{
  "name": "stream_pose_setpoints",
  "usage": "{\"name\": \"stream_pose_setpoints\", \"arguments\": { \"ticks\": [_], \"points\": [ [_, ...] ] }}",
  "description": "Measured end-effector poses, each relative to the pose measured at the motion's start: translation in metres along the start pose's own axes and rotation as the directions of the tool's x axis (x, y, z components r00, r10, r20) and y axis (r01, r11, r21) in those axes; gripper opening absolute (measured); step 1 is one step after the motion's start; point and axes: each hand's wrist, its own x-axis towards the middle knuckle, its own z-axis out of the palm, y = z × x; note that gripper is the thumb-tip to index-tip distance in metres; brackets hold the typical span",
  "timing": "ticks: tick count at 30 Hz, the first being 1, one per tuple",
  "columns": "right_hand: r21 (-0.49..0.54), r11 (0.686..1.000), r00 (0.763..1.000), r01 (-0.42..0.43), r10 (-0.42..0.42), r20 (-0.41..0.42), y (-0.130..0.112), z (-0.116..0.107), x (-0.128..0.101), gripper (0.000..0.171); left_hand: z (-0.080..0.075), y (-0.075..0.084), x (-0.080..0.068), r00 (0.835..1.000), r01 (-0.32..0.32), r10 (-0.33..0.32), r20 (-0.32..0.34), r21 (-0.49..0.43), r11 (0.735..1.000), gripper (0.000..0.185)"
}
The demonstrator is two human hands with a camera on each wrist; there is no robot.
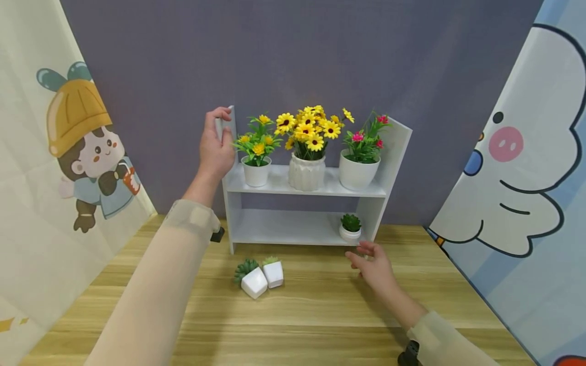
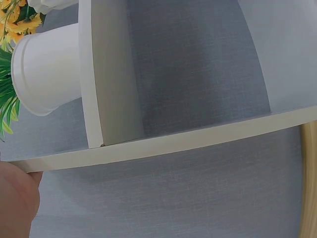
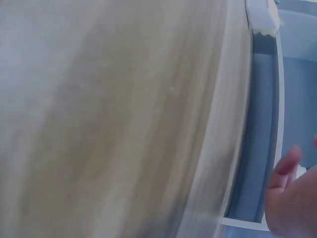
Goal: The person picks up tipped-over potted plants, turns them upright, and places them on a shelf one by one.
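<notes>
Head view: shelf [image 1: 288,226] gripped by left hand [image 1: 217,145]; right hand [image 1: 375,267] relaxed near shelved succulent [image 1: 350,226], nothing held; tilting best avoided.

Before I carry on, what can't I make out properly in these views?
- Head: part of the shelf's left side panel, hidden by the left hand.
- Left wrist: most of that hand and some green leaves, cut off by the left edge.
- Right wrist: part of the right hand, cut off by the right edge.
- Right wrist: the tabletop's grain, blurred.
</notes>
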Motion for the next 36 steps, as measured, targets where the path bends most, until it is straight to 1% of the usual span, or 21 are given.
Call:
{"name": "stream_pose_setpoints", "arguments": {
  "ticks": [3,6,11,15,23,27,31,36],
  "points": [
    [-0.018,1.0,0.998,0.015,-0.014,0.053,0.0,0.001,-0.005,0.063,0.0,0.001,0.0,1.0,0.008,-0.008,0.002,-0.001,1.0,0.022],
    [-0.039,0.999,0.993,0.027,-0.022,0.113,0.001,0.001,-0.01,0.059,0.0,0.002,-0.001,1.0,0.016,-0.016,0.006,-0.001,1.0,0.022],
    [-0.099,0.993,0.976,0.058,-0.036,0.215,0.002,0.004,-0.014,0.055,0.0,0.003,-0.001,1.0,0.023,-0.023,0.008,-0.006,1.0,0.022],
    [-0.101,0.992,0.958,0.081,-0.049,0.283,0.001,0.012,-0.016,0.053,0.0,0.004,-0.001,1.0,0.028,-0.028,0.003,-0.014,1.0,0.023],
    [-0.086,0.991,0.927,0.103,-0.064,0.369,-0.004,0.037,-0.023,0.057,0.0,0.003,-0.001,1.0,0.026,-0.026,-0.001,-0.016,1.0,0.023],
    [-0.07,0.991,0.913,0.113,-0.075,0.402,-0.008,0.051,-0.026,0.056,0.0,0.003,-0.001,1.0,0.029,-0.029,-0.004,-0.03,0.999,0.023],
    [-0.052,0.99,0.89,0.135,-0.098,0.445,-0.013,0.063,-0.03,0.051,0.0,0.004,-0.001,1.0,0.028,-0.028,-0.004,-0.041,0.999,0.023],
    [-0.05,0.984,0.862,0.171,-0.124,0.492,-0.017,0.078,-0.033,0.048,0.0,0.005,-0.002,0.999,0.033,-0.033,-0.001,-0.024,0.999,0.022]
  ]
}}
